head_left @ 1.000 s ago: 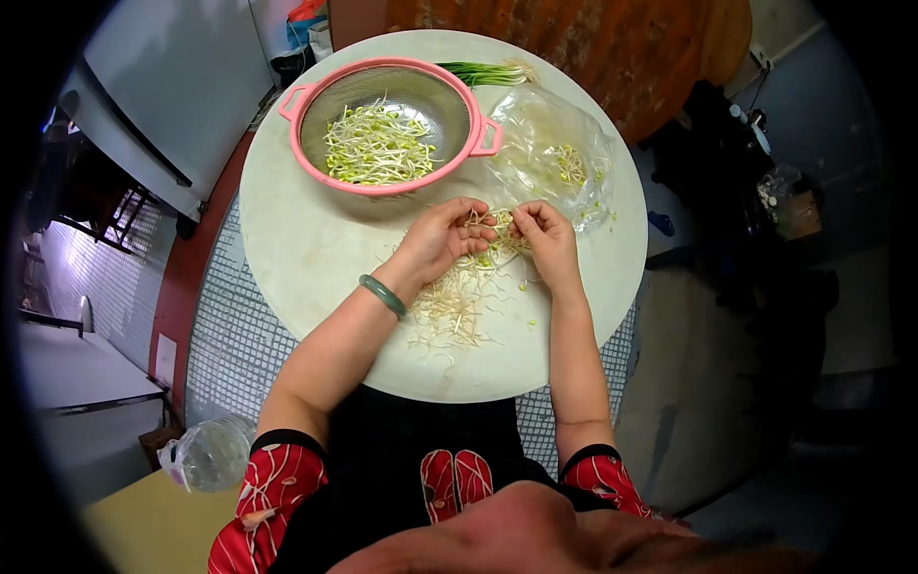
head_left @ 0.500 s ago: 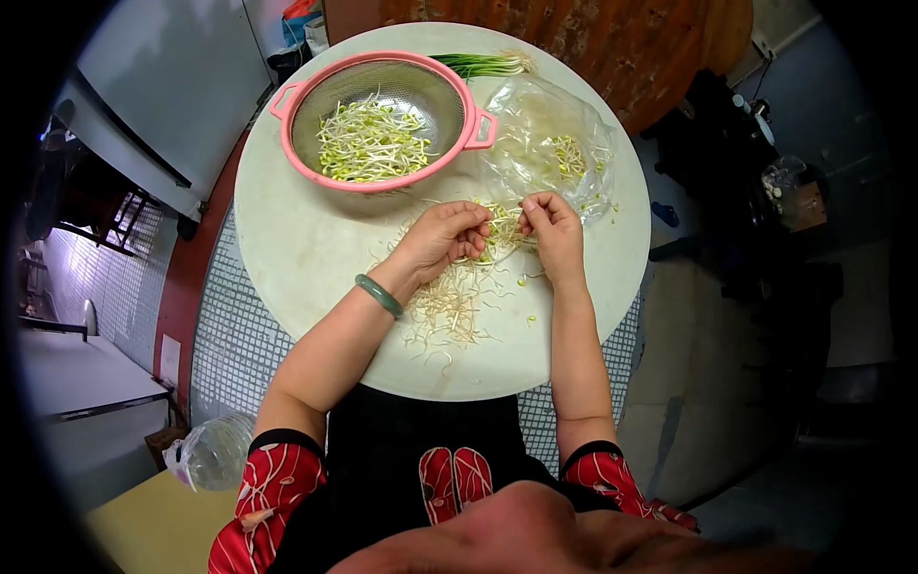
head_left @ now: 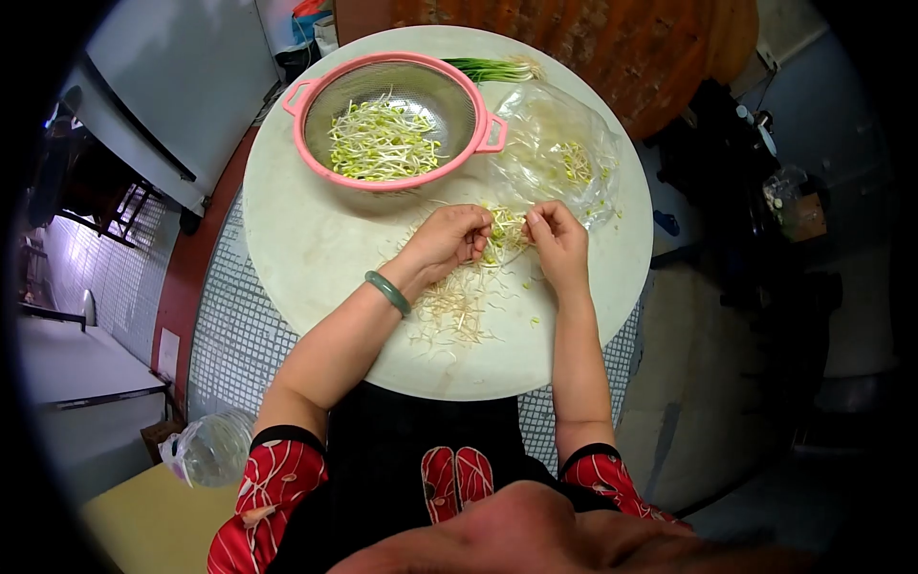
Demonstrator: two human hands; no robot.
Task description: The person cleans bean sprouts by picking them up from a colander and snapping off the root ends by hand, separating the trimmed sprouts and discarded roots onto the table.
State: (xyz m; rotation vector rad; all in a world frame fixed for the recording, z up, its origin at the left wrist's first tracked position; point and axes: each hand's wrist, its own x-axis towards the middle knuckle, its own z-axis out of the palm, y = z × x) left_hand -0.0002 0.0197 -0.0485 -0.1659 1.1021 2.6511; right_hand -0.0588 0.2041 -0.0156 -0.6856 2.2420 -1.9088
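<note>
Over the pile of bean sprouts (head_left: 504, 235) on the round table, my two hands are close together. My left hand (head_left: 453, 237), with a green bangle (head_left: 387, 293) on its wrist, has its fingers curled closed on bean sprouts at the pile's left side. At the right side, thumb and forefinger of my right hand (head_left: 557, 239) pinch together on a bean sprout, mostly hidden by the fingertips. Thin brownish sprout roots (head_left: 451, 311) lie scattered below my left hand. Farther back, a pink-rimmed mesh colander (head_left: 308, 143) holds a heap of yellow-headed sprouts (head_left: 382, 142).
Right of the colander lies a clear plastic bag (head_left: 535, 124) with some sprouts in it. Green onions (head_left: 488, 70) rest near the far edge of the white table (head_left: 306, 258). A large plastic bottle (head_left: 215, 448) stands at lower left.
The view has shifted slightly, so the table and colander appear a little farther right. My hands stay at the sprout pile, with the right fingertips still pinched and only slightly moved.
</note>
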